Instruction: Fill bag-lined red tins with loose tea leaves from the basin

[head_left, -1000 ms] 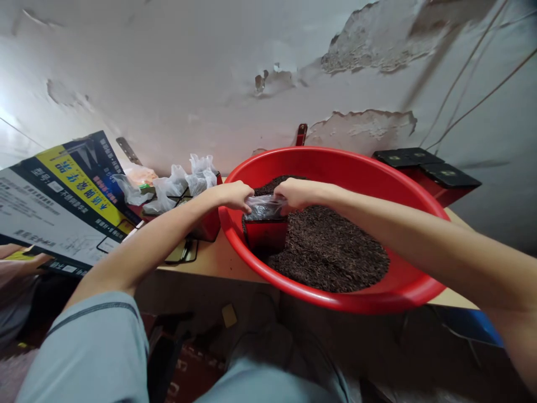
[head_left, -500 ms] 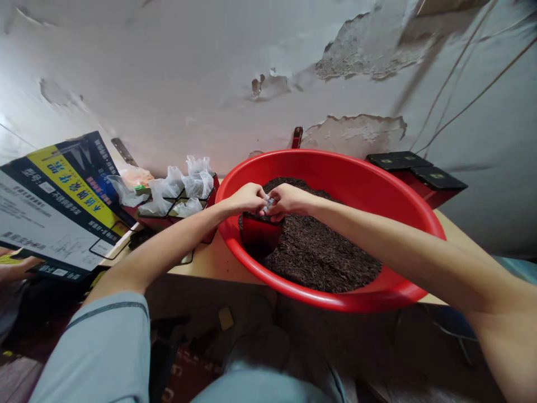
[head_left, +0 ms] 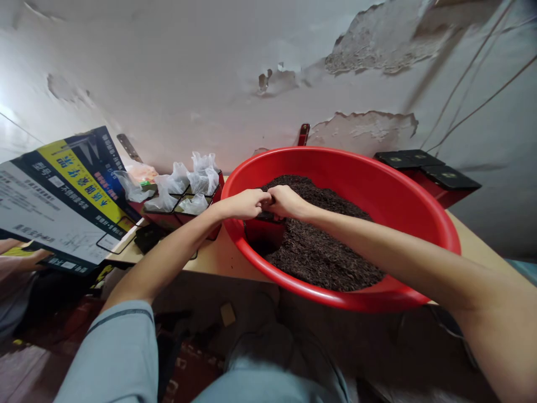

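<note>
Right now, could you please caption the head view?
Left hand and right hand meet above a red box in a basin of tea-like leaves.

The bare left hand [head_left: 250, 203] and bare right hand [head_left: 287, 201], a second ago standing apart, are now meeting, fingers curling. The thin, clear plastic sheet, earlier stretching between them, is disappearing behind their fingers. Below them, the black-rimmed red box [head_left: 264, 234] is showing its previously plastic-covered rim.

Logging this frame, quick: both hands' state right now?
Left hand: closed, fingers curled above the red box; anything in its grip is hidden.
Right hand: closed, beside the left; grip contents can't be told.
</note>
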Available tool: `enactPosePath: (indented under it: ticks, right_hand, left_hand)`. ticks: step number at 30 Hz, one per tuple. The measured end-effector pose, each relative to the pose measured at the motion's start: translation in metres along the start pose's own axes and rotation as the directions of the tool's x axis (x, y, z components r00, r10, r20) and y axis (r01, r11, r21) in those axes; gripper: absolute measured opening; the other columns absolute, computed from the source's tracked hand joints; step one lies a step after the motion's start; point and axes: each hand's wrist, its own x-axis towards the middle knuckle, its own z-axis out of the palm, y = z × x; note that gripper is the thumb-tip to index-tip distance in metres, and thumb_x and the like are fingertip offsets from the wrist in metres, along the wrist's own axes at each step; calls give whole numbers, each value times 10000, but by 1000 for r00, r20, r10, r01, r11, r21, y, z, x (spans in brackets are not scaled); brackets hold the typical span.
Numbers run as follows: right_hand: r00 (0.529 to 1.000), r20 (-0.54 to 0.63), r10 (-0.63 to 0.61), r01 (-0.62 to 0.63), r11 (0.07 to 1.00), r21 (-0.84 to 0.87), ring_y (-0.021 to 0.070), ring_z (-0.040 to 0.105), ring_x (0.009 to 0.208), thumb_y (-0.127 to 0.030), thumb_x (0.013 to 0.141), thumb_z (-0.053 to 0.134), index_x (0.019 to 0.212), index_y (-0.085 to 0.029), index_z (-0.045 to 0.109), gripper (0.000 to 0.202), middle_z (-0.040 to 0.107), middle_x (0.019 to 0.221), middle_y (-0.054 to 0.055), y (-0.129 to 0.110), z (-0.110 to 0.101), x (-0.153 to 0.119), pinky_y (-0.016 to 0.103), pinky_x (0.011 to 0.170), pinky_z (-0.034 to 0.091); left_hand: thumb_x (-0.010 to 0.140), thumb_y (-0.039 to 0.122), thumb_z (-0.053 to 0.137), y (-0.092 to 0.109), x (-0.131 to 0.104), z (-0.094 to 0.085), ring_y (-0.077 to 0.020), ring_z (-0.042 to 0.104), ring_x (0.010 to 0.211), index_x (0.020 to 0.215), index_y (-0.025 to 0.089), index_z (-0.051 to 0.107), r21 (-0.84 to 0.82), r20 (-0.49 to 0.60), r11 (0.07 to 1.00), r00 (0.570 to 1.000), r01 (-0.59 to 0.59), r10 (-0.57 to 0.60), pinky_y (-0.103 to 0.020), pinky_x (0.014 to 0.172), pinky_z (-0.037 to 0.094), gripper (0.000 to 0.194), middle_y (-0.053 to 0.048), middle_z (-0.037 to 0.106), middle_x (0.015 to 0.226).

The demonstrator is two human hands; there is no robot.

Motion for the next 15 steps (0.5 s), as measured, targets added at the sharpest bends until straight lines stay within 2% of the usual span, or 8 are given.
enactPosePath:
  ticks: [3,6,8,10,11,13,15]
  right_hand:
    - [1000,-4,-21,21,994,-104,138,644,503,-123,939,591,765,-111,695,203,637,516,13,-4,-1,0,193,503,440]
    - [1000,-8,-16,15,986,-163,117,619,496,-130,945,609,811,-104,709,170,643,542,11,-6,-1,1,190,517,409]
    - [999,-7,-52,49,968,-247,119,608,519,-156,950,630,820,-100,712,164,679,605,41,-5,-1,4,208,535,392]
    - [987,35,-155,157,918,-364,130,611,590,-152,952,624,837,-104,722,159,728,718,84,-1,-4,8,233,579,378]
    - [975,78,-207,220,880,-420,137,613,631,-140,948,614,851,-109,727,153,745,780,100,0,-6,10,245,603,370]
    - [942,185,-279,335,797,-503,146,605,692,-105,935,588,873,-121,730,156,758,864,112,2,-13,12,264,637,353]
    - [900,298,-317,432,727,-533,146,587,707,-73,914,574,881,-130,724,163,751,872,101,1,-23,11,275,649,343]
  left_hand:
    - [769,33,494,-4,-10,-7,-214,652,884,1037,150,661,51,29,999,1000,0,-1,-317,818,521,337,-108,653,1032]
    - [829,207,620,-15,-16,-11,-249,657,1047,1283,137,571,27,-50,998,998,51,-50,-354,926,530,462,-157,599,1271]
    - [756,383,760,-26,-14,-9,-318,576,1255,1427,141,467,63,-36,997,998,55,-52,-402,1048,485,771,-181,535,1419]
    - [654,464,835,-35,-7,-3,-372,471,1373,1508,141,400,136,59,990,997,44,-52,-440,1120,430,1011,-193,500,1490]
    - [629,469,847,-39,-2,1,-381,463,1372,1510,140,414,168,120,985,991,35,-55,-447,1120,426,1035,-195,506,1490]
    - [608,434,856,-45,10,4,-374,507,1304,1453,146,512,201,227,979,973,-7,-40,-443,1088,448,957,-185,548,1444]
    - [591,349,851,-48,23,2,-370,524,1282,1412,163,581,193,297,977,954,-95,34,-442,1083,452,884,-172,566,1432]
